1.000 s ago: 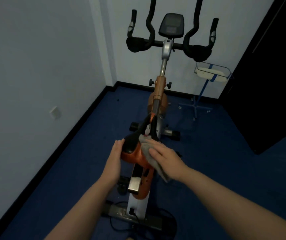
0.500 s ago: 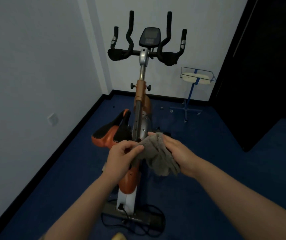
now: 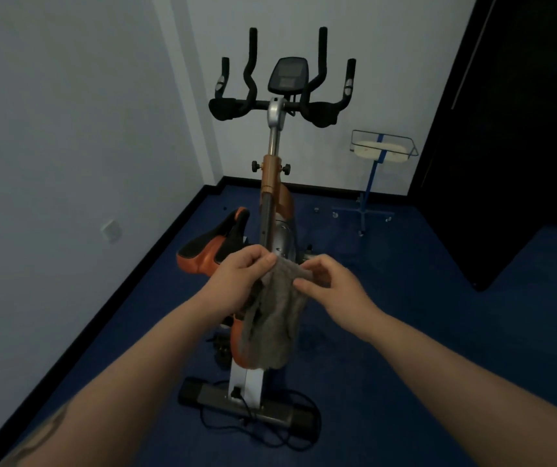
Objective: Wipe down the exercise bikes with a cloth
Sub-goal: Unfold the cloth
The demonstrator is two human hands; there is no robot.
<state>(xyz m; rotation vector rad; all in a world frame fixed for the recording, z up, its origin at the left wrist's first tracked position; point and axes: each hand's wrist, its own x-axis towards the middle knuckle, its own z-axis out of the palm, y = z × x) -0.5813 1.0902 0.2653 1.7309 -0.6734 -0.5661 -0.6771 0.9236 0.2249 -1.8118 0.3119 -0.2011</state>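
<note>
Blue carpet [image 3: 439, 332] is lying under the exercise bike [image 3: 272, 183] in a white-walled corner. Both hands, the left hand [image 3: 236, 281] and right hand [image 3: 334, 288], are pinching the grey cloth's [image 3: 273, 318] top edge, letting it hang just before the saddle [image 3: 209, 251].

Both hands, left [image 3: 236, 281] and right [image 3: 334, 288], pinch top edge of grey cloth [image 3: 270, 318]; it hangs before orange exercise bike [image 3: 272, 183]; saddle [image 3: 213, 247] left.

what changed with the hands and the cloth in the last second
The right hand lifted the cloth off the seat; the left hand let go of the seat and pinched the cloth's top edge. Both hands now hold it up, hanging. The bike stayed put.
</note>
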